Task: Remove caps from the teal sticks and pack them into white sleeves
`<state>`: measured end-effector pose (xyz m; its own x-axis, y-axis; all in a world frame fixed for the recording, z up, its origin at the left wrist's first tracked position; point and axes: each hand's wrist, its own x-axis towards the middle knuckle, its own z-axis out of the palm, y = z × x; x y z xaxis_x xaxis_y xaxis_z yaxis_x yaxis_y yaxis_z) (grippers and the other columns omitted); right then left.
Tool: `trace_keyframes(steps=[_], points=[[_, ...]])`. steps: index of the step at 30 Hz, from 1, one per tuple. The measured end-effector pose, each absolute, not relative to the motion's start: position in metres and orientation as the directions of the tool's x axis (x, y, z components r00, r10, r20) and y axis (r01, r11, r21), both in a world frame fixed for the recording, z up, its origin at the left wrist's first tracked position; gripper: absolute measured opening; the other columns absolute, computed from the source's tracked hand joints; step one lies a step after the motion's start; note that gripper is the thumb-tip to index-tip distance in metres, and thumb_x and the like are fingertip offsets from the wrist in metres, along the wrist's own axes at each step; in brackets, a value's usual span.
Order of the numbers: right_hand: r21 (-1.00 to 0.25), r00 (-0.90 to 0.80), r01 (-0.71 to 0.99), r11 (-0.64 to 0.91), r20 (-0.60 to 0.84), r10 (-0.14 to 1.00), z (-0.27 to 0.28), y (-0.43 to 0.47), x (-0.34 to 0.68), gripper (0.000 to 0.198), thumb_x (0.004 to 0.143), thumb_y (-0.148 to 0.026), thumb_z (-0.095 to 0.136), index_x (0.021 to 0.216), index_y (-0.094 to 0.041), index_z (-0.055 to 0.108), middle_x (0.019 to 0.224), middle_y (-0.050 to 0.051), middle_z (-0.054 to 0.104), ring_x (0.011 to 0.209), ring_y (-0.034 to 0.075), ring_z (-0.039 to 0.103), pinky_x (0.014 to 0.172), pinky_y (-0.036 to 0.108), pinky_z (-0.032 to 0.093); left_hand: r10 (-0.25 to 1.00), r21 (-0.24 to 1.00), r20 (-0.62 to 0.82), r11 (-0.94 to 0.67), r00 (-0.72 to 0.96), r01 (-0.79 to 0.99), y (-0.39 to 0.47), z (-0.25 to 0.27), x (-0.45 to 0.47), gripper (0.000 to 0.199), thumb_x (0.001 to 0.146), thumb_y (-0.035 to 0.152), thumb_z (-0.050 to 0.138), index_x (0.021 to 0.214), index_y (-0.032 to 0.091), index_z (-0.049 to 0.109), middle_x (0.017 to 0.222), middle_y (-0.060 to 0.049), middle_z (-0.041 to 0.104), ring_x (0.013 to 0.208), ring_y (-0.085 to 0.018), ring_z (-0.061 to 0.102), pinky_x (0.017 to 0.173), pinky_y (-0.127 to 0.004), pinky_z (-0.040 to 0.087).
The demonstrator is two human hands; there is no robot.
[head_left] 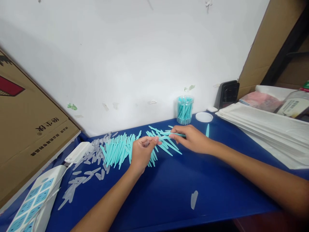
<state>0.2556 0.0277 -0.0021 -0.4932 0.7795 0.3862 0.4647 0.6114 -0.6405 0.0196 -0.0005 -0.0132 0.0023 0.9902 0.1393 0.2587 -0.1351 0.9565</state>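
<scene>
My right hand (189, 138) is closed in a pinch on a slim turquoise stick shaped like an eyebrow razor (178, 134). The fingertips of my left hand (144, 149) pinch the paler left end of the same razor; whether a clear cap covers that end I cannot tell. Behind and below the hands lie loose turquoise razors (169, 149). A dense row of similar razors (118, 149) lies left of my left hand. Translucent plastic caps (96, 151) are scattered farther left, and a single cap (194, 199) lies near the front edge.
A clear jar (184, 111) full of turquoise sticks stands by the wall, its white lid (204, 117) beside it. One razor (207, 130) lies apart at right. A power strip (36, 199) and cardboard box (33, 135) border the left; white packaging sheets (265, 129) lie right.
</scene>
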Motion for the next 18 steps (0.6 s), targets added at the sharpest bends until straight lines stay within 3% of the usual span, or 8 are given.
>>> trace_keyframes(steps=[3,6,9,13,15,18], points=[[-0.627,-0.447,0.498,0.599,0.406,0.797,-0.002,0.038,0.264,0.035,0.105,-0.049,0.05,0.087,-0.022,0.062,0.071,0.001,0.069,0.06,0.016,0.059,0.061,0.029,0.04,0.979,0.904,0.202,-0.195,0.02,0.38,-0.004,-0.013,0.022,0.051,0.094,0.06,0.061,0.065,0.019,0.058,0.058,0.001,0.057,0.052,-0.011,0.041,0.054,-0.026,0.031],[-0.578,-0.388,0.559,0.594,0.451,0.804,-0.002,0.05,0.274,0.034,0.104,-0.049,0.05,0.088,-0.021,0.062,0.071,0.001,0.068,0.065,0.018,0.061,0.065,0.03,0.04,0.931,0.777,0.196,-0.339,0.309,0.53,-0.02,-0.007,0.029,0.056,0.097,0.061,0.056,0.06,0.019,0.048,0.052,0.004,0.041,0.051,-0.011,0.037,0.054,-0.027,0.026],[-0.523,-0.361,0.614,0.591,0.48,0.8,-0.003,0.058,0.281,0.034,0.104,-0.048,0.049,0.088,-0.021,0.062,0.071,0.001,0.067,0.064,0.018,0.059,0.064,0.03,0.038,0.792,0.64,0.057,-0.497,0.608,0.587,-0.048,-0.002,0.04,0.053,0.091,0.069,0.06,0.069,0.02,0.061,0.057,0.003,0.051,0.054,-0.012,0.046,0.055,-0.028,0.029],[-0.492,-0.374,0.641,0.59,0.471,0.799,-0.004,0.059,0.282,0.033,0.105,-0.046,0.047,0.09,-0.021,0.062,0.071,0.001,0.066,0.063,0.018,0.058,0.062,0.03,0.035,0.697,0.529,-0.051,-0.589,0.715,0.611,-0.075,-0.004,0.053,0.071,0.07,0.084,0.07,0.107,0.023,0.071,0.075,-0.002,0.069,0.069,-0.021,0.064,0.065,-0.03,0.04],[-0.483,-0.384,0.649,0.588,0.46,0.801,-0.004,0.057,0.28,0.032,0.105,-0.045,0.047,0.09,-0.021,0.062,0.071,0.001,0.066,0.063,0.018,0.057,0.062,0.03,0.035,0.678,0.482,-0.091,-0.611,0.729,0.628,-0.078,-0.006,0.055,0.067,0.077,0.079,0.068,0.113,0.023,0.069,0.083,-0.005,0.073,0.074,-0.024,0.067,0.068,-0.032,0.043],[-0.49,-0.394,0.645,0.587,0.445,0.804,-0.004,0.056,0.279,0.031,0.104,-0.044,0.048,0.089,-0.021,0.062,0.073,0.001,0.066,0.064,0.018,0.057,0.063,0.03,0.035,0.656,0.461,-0.122,-0.627,0.745,0.628,-0.072,-0.007,0.054,0.041,0.094,0.062,0.062,0.109,0.024,0.068,0.091,-0.006,0.076,0.079,-0.024,0.07,0.067,-0.03,0.043]])
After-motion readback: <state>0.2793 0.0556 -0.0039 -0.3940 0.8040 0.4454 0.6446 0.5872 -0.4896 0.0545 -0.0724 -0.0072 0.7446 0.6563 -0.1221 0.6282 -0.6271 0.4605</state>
